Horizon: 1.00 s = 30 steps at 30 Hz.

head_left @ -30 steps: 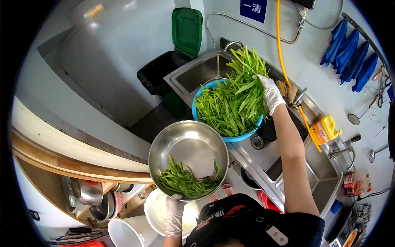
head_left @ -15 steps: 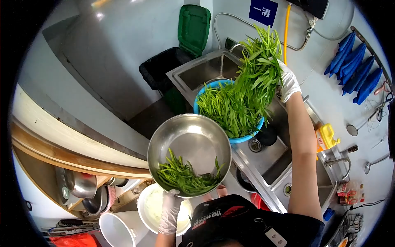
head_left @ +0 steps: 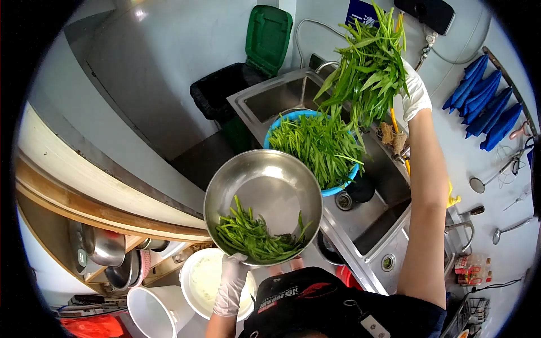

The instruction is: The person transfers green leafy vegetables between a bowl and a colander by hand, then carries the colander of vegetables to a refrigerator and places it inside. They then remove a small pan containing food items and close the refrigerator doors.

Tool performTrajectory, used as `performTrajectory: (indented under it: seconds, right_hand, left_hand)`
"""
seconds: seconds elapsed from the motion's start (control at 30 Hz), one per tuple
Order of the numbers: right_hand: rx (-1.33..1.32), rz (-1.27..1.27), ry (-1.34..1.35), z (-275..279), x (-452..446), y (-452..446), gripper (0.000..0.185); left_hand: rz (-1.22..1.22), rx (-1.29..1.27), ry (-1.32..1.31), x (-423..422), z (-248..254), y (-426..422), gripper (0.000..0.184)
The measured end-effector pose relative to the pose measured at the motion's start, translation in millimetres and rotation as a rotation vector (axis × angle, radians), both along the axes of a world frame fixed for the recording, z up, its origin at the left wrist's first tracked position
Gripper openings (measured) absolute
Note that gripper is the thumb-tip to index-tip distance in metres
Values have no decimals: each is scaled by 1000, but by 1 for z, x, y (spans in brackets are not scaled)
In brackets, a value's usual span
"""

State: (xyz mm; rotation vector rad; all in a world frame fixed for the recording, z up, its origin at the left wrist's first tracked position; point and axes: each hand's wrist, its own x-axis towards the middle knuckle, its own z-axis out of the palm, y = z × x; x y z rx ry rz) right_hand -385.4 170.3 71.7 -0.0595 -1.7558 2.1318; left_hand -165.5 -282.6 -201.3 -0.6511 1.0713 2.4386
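Observation:
In a white glove, my left hand [head_left: 231, 281] grips the near rim of a steel bowl [head_left: 262, 183]. Some leafy greens [head_left: 253, 234] lie in the bottom of that bowl, on the side toward me. My right hand [head_left: 414, 93], also gloved, is closed around a large bunch of water spinach [head_left: 369, 70] raised above the sink, stems pointing up and leaves hanging; most of its fingers are hidden behind the leaves. Below it, a blue basin [head_left: 353, 176] heaped with more water spinach [head_left: 315, 143] stands on the steel sink [head_left: 366, 225].
A black-lined green bin [head_left: 225, 90] stands open beyond the sink. Blue cloths [head_left: 479, 96] and ladles hang on the right wall. At lower left are a white bucket [head_left: 160, 310], a white tub [head_left: 194, 281] of pale contents and a shelf with pots [head_left: 104, 245].
My right hand has lifted the bunch higher and to the right, away from the blue basin. The steel bowl in my left hand has shifted slightly.

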Motion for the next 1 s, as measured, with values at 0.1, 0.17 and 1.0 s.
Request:
performTrajectory:
  seconds: [0.1,0.17,1.0]
  right_hand:
    - [4,37,16,20,-9,6,31]
    - [60,-5,71,32,1,-9,31]
    - [494,465,-315,-174,61,-212,67]
  left_hand:
    - [12,-28,-2,-2,-12,0,53]
    - [14,-25,9,-3,-15,1,51]
    - [74,38,-29,2,12,10,45]
